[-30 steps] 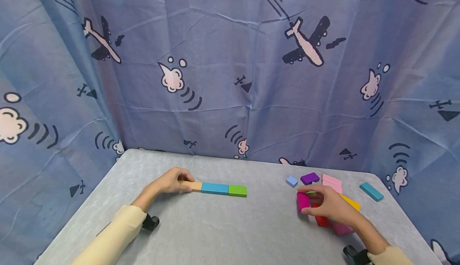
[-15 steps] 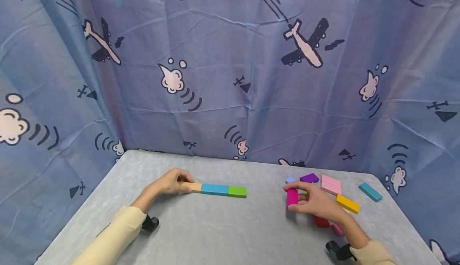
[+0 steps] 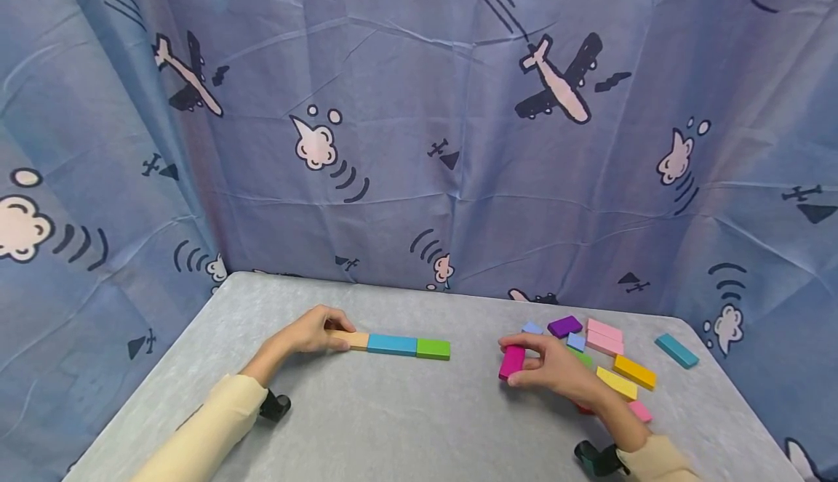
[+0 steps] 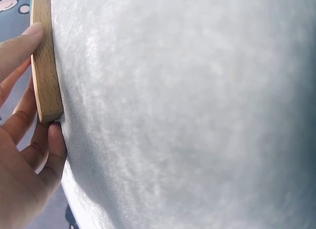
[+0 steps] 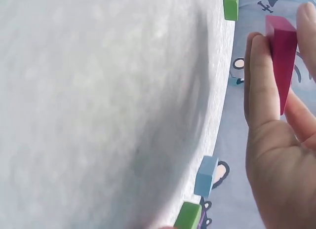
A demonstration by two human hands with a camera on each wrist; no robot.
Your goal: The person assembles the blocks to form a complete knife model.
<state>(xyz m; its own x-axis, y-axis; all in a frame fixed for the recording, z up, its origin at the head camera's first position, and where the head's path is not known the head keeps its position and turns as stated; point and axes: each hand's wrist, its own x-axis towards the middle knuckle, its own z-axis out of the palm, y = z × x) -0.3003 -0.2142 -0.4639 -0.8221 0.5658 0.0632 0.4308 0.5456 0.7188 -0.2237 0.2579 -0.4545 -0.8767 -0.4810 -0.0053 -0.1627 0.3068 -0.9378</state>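
Note:
My left hand [image 3: 319,328] pinches the left end of a plain wooden block [image 3: 356,340], thumb on its near side; the left wrist view shows the wood grain [image 4: 47,66]. A blue block [image 3: 392,344] and a green block [image 3: 433,349] continue from it to the right in one straight row, end to end. My right hand [image 3: 550,366] holds a magenta block [image 3: 513,362] between thumb and fingers, to the right of the row and apart from it. In the right wrist view the magenta block [image 5: 283,56] appears raised off the table.
Loose blocks lie at the right: purple [image 3: 564,326], pink [image 3: 605,336], orange [image 3: 634,371], yellow [image 3: 616,383], small blue [image 3: 576,342] and teal [image 3: 677,350]. A red one is mostly hidden under my right hand. A patterned curtain [image 3: 393,140] hangs behind the grey-white table [image 3: 393,424].
My right hand has carried the magenta block left, away from the loose blocks, uncovering the yellow and small blue ones. My left hand and the row have stayed in place.

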